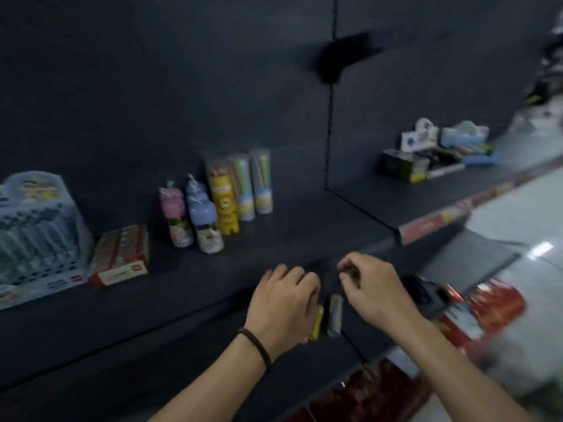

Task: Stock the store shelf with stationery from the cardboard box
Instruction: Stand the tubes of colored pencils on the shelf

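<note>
Both hands hover over the front part of the dark shelf (213, 284). My left hand (283, 303), with a dark band on the wrist, is curled around a small yellow packet (316, 325) that pokes out below the fingers. A small grey packet (334, 315) hangs just right of it, between the two hands; which hand holds it is unclear. My right hand (368, 284) has its fingers pinched together, and the blur hides whether anything is in them. The cardboard box is not in view.
On the shelf stand a blue pen display (36, 233), a red-and-white box (122, 257), several clear tubes and bottle-shaped packs (219, 199). Farther right lie more boxed goods (438, 153). Red packets (493, 303) and a lower shelf (380, 388) sit below right.
</note>
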Motion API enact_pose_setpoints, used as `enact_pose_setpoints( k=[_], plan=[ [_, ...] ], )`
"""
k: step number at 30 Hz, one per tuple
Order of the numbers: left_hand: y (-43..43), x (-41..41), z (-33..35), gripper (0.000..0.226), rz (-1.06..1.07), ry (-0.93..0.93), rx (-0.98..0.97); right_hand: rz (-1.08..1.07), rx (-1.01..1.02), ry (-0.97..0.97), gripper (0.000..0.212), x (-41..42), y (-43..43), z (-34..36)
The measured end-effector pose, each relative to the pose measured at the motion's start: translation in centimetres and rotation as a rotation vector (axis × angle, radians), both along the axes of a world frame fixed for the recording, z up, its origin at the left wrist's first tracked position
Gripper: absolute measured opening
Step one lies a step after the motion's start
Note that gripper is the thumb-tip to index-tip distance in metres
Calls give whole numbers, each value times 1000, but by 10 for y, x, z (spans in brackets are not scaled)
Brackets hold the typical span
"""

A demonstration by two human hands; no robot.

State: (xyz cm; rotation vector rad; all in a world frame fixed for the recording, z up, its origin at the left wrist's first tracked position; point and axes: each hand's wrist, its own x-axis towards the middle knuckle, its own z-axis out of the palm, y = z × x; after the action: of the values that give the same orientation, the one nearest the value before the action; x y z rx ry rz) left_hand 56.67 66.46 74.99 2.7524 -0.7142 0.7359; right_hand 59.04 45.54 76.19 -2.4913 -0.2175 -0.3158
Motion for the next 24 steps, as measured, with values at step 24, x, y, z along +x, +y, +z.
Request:
enact_pose_setpoints(
  k=[24],
  plan=[
    [-537, -292, -360, 21, -779, 806, 756, -875, 340, 1240, 26, -520, -480, -433]
  ],
)
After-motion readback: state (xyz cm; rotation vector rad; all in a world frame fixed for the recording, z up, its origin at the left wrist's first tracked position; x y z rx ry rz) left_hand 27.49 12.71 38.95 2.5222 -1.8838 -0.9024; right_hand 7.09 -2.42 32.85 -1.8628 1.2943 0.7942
